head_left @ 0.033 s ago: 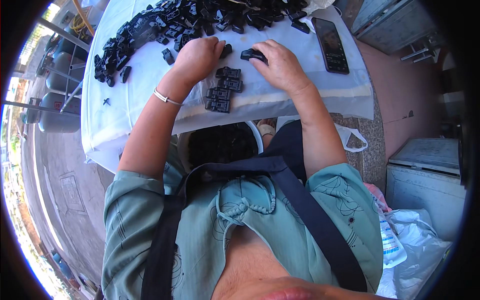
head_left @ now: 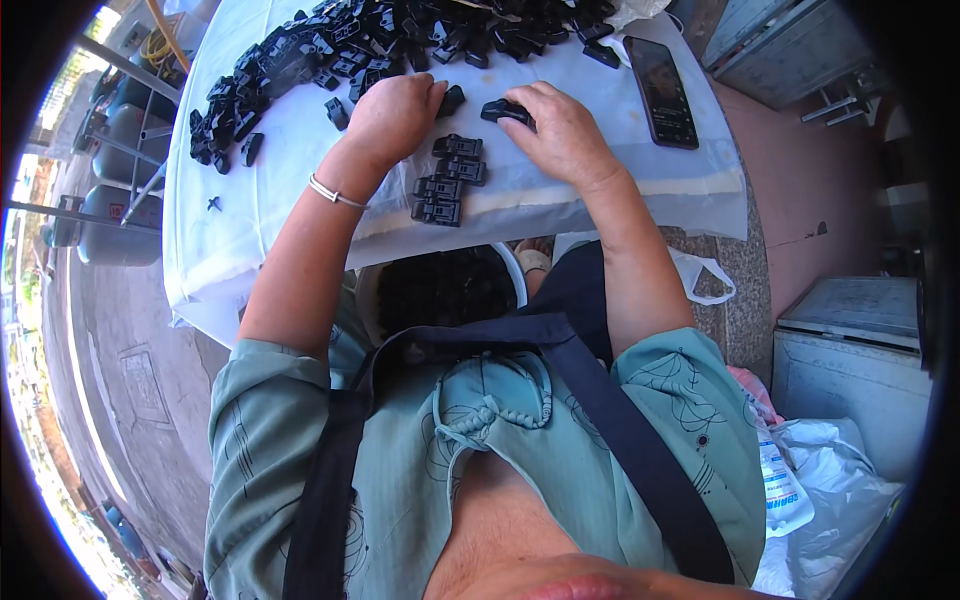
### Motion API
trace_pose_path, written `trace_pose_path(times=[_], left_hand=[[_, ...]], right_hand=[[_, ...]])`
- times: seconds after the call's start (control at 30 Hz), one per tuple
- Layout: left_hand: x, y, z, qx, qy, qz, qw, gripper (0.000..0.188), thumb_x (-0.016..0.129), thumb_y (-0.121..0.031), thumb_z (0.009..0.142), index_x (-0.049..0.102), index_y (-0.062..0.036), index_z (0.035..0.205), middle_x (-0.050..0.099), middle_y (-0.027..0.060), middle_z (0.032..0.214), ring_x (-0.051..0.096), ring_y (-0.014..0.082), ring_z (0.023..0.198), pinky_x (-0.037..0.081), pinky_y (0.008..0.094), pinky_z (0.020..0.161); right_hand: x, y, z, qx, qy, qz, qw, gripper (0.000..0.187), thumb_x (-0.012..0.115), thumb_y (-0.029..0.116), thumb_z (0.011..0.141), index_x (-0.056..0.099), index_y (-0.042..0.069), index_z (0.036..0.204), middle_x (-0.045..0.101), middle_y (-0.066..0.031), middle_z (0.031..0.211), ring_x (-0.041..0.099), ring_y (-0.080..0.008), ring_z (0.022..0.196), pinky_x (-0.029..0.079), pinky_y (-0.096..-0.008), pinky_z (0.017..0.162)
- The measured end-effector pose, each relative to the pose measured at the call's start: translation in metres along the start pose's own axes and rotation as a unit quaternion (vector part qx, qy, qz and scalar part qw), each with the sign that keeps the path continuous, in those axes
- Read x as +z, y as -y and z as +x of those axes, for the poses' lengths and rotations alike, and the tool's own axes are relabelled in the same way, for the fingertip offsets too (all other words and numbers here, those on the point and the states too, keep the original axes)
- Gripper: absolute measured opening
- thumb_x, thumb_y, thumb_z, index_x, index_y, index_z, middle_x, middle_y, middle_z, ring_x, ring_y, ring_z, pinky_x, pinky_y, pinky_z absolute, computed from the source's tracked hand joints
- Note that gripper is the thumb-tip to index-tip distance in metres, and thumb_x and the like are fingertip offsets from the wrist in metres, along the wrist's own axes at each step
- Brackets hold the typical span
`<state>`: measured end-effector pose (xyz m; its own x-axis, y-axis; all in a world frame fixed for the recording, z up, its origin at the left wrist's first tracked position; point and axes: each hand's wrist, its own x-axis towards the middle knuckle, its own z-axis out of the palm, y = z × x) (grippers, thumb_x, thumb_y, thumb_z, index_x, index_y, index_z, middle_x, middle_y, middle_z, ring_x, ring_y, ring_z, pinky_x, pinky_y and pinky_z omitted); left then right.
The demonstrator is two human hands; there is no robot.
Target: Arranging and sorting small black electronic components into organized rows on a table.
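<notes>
Left hand: from my distant seat I see the left hand (head_left: 395,115) above the near part of the table, back of the hand up, fingers curled in; a small black piece (head_left: 452,101) shows at its thumb side; I cannot tell whether the fingers pinch it or only rest beside it, since the hand hides them.
Right hand: I see the right hand (head_left: 558,130) pinching a long black clip (head_left: 507,110), fingers over the top, thumb along the near side; the clip points toward the left hand, with a gap between it and the small black piece.
Lined-up clips: nearer the person I have a short column of black clips (head_left: 437,187), set close together, the farther ones shifted to the right; it lies below and between the hands, near the table's edge.
Heap: a broad heap of black parts (head_left: 300,58) spreads along the far side and down to the left; one loose part (head_left: 336,113) lies just left of the left hand.
Table: the tabletop wears a white cover (head_left: 270,190); a small dark scrap (head_left: 213,204) lies on it at the left; a phone (head_left: 662,92) lies at the right, its screen lit.
Below the edge: I make out a round tub (head_left: 521,278) with a pale rim; its contents are too dark for me to tell.
Wrist: a thin bracelet (head_left: 325,190) circles the left wrist.
</notes>
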<state>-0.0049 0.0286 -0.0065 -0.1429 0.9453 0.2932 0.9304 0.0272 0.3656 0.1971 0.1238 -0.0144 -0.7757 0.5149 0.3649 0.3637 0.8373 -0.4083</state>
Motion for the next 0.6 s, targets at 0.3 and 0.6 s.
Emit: trace_pose_path(times=[0.3,0.6], left_hand=[[0.001,-0.012,-0.014,-0.006,-0.02,-0.083,0.996,0.037,0.071,-0.027,0.08,0.063,-0.0074,0.111,0.066,0.014,0.104,0.064,0.0325,0.092,0.052,0.0385,0.081],[0.006,0.01,-0.017,0.073,-0.066,-0.12,0.988,0.033,0.07,-0.018,0.082,0.065,-0.0076,0.113,0.065,0.012,0.109,0.065,0.0245,0.079,0.053,0.0349,0.076]], right_hand=[[0.005,-0.001,0.001,0.002,-0.079,0.047,0.996,0.03,0.066,0.014,0.083,0.059,0.003,0.111,0.062,-0.0143,0.099,0.062,-0.0294,0.086,0.05,-0.0347,0.076],[0.013,0.008,0.006,-0.048,-0.106,0.106,0.988,0.034,0.065,0.007,0.085,0.058,0.005,0.119,0.063,-0.0125,0.105,0.064,-0.0253,0.09,0.053,-0.03,0.075]])
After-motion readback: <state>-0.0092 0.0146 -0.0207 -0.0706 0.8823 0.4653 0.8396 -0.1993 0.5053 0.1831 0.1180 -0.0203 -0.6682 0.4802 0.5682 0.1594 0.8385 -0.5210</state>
